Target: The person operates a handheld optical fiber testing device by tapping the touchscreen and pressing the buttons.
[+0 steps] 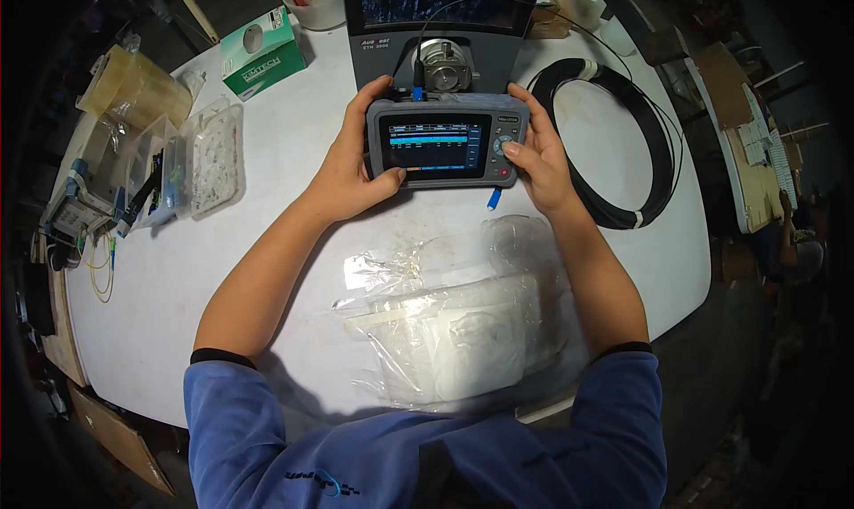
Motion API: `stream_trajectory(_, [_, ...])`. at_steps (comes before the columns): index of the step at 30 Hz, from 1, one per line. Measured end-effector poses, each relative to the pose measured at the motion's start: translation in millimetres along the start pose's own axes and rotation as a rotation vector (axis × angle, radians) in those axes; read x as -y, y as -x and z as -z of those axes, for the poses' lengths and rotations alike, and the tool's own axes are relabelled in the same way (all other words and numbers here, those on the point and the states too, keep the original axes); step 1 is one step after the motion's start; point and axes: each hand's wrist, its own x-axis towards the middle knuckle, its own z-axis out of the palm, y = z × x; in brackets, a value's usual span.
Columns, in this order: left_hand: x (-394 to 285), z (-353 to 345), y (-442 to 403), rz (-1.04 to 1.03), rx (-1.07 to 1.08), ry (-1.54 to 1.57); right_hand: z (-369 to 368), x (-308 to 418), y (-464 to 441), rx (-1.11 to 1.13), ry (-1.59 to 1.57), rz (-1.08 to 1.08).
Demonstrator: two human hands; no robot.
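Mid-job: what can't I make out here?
Head view: screen text on the grey rectangular handheld tester: too small to read.
Head view: how the left hand and right hand touch the tester's back: hidden by its body.
Head view: top of the dark-grey boxy machine: cut off by the upper edge.

On the white table (160,313) we see one green-and-white KIMTECH box (264,53) and, well apart, some clear plastic packaging (480,340).

Left grip (353,171) and right grip (540,159) holding grey handheld device (431,151), black cable coil (663,157) alongside, plastic packaging (467,349) below
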Motion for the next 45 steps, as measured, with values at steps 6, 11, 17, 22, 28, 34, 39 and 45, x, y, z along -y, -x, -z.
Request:
stream_trajectory(6, [-1, 0, 0, -0.015, -0.023, 0.035, -5, 1, 1, -0.002, 0.094, 0.040])
stream_trajectory(11, [0, -3, 2, -0.012, -0.050, 0.055, -12, 2, 1, -0.034, 0.164, 0.084])
stream_trajectory(17, [7, -3, 0, -0.129, -0.122, -0.051, -14, 0, 1, -0.058, 0.176, 0.101])
stream_trajectory(22, [6, -5, -1, -0.141, -0.148, 0.013, -16, 1, 1, -0.073, 0.176, 0.107])
stream_trajectory(28, [7, -6, -2, -0.152, -0.135, 0.014, -24, -1, -3, -0.140, 0.246, 0.131])
stream_trajectory(34, [6, -5, -1, -0.139, -0.125, 0.016, -26, 0, -3, -0.157, 0.264, 0.118])
stream_trajectory(39, [8, -5, -2, -0.160, -0.129, 0.028, -20, -5, -3, -0.156, 0.268, 0.167])
stream_trajectory(45, [8, -4, -2, -0.165, -0.135, 0.013, -26, 2, -4, -0.181, 0.187, 0.060])
